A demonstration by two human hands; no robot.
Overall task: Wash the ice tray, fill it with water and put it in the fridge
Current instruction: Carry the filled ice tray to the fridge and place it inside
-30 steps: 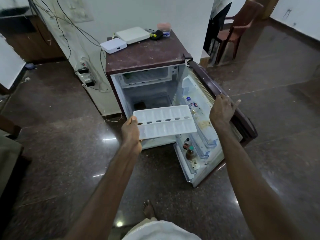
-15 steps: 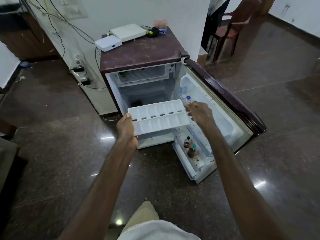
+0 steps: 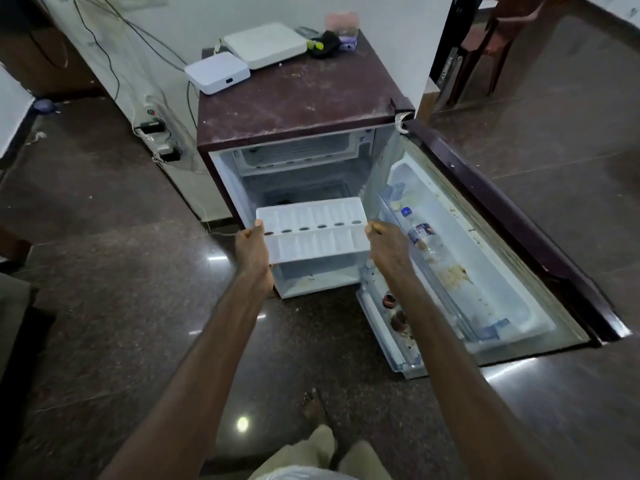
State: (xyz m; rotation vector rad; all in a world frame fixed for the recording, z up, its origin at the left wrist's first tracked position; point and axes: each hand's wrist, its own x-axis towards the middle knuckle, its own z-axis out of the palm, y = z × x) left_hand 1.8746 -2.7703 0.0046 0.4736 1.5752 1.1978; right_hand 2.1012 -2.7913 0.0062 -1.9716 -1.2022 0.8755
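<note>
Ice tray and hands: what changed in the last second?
The right hand let go of the fridge door, moved left and gripped the right end of the ice tray. The left hand kept gripping the tray's left end; the door stayed open.

White ice tray [image 3: 313, 233], two rows of compartments, roughly level, held by its short ends at the mouth of the small maroon fridge [image 3: 294, 98], door wide open

The ice tray [image 3: 313, 230] I grip is plain white. The fridge [image 3: 294, 98] is maroon outside, white inside. The floor [image 3: 104, 306] is dark brown, speckled. A bottle [image 3: 424, 237] has a blue cap.
</note>
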